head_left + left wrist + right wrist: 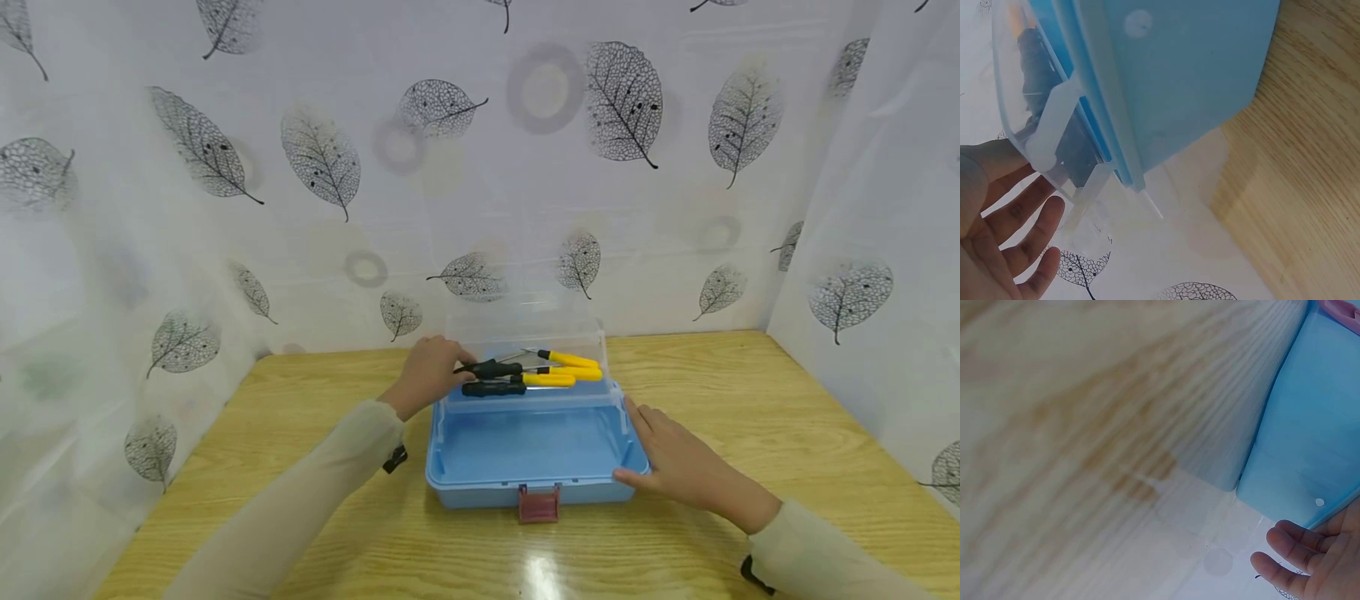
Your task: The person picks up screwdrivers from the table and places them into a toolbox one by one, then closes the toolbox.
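Note:
A light blue toolbox stands with its lid up, and its bottom compartment shows bare blue plastic. Above the back half sits a clear tray on white hinge arms. Black-handled screwdrivers and yellow-handled tools lie in it. My left hand holds the tray's left end between thumb and fingers, close to the black handles. My right hand rests on the box's right side, thumb on the front corner rim. Its fingers lie fairly straight along the side wall.
A pinkish latch hangs at the box's front. Under it is a wood-grain table. A white curtain with leaf prints closes off the back and both sides. The clear lid stands raised behind the tray.

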Tool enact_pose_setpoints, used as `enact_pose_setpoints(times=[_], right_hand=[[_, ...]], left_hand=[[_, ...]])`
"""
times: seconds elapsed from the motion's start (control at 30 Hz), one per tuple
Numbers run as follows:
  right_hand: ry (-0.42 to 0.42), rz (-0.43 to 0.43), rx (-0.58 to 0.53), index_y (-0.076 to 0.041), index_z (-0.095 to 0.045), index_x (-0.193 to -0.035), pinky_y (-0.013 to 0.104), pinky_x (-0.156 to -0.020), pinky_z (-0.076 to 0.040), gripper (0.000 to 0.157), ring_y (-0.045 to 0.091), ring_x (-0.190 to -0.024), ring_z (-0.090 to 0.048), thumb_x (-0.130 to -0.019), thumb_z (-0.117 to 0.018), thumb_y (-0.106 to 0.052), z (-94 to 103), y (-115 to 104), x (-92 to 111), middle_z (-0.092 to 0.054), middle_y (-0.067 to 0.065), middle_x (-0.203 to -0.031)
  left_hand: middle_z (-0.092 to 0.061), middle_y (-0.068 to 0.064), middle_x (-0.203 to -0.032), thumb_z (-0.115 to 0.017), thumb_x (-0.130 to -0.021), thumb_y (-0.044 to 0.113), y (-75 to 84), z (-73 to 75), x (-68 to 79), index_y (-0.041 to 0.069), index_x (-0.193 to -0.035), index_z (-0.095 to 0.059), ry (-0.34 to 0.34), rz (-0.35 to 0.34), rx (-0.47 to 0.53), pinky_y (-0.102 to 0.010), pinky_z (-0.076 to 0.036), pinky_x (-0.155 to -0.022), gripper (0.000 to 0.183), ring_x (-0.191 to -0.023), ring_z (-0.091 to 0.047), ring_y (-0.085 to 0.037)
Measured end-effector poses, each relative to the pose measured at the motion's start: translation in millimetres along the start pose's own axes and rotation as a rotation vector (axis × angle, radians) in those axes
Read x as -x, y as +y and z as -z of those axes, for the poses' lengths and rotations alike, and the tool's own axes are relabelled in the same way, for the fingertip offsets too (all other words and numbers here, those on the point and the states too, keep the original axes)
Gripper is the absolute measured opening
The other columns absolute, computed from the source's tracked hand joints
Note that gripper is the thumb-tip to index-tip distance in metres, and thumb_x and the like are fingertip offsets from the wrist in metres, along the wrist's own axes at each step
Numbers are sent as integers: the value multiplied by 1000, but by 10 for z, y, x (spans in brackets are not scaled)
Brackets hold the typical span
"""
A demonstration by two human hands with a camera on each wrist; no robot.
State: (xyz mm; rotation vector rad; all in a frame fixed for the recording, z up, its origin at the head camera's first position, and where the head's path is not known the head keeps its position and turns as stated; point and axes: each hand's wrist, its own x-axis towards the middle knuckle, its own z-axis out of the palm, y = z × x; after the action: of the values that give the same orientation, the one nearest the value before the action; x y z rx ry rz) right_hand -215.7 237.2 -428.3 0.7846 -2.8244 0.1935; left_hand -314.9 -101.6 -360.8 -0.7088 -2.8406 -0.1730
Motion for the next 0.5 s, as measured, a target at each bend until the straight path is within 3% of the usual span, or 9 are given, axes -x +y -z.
enact_pose_setpoints(times=[0.5], right_hand=[[3,3,-12,13,-27,-141,53,-95,-45,98,44,-117,-51,-82,-60,-58,9,-3,2,-47,33,-131]], left_hand=[[-73,5,-101,-72,-82,31,35,48,16,23,-102,-74,-8,17,2,-35,-47,-79,22,-90,-65,-19]])
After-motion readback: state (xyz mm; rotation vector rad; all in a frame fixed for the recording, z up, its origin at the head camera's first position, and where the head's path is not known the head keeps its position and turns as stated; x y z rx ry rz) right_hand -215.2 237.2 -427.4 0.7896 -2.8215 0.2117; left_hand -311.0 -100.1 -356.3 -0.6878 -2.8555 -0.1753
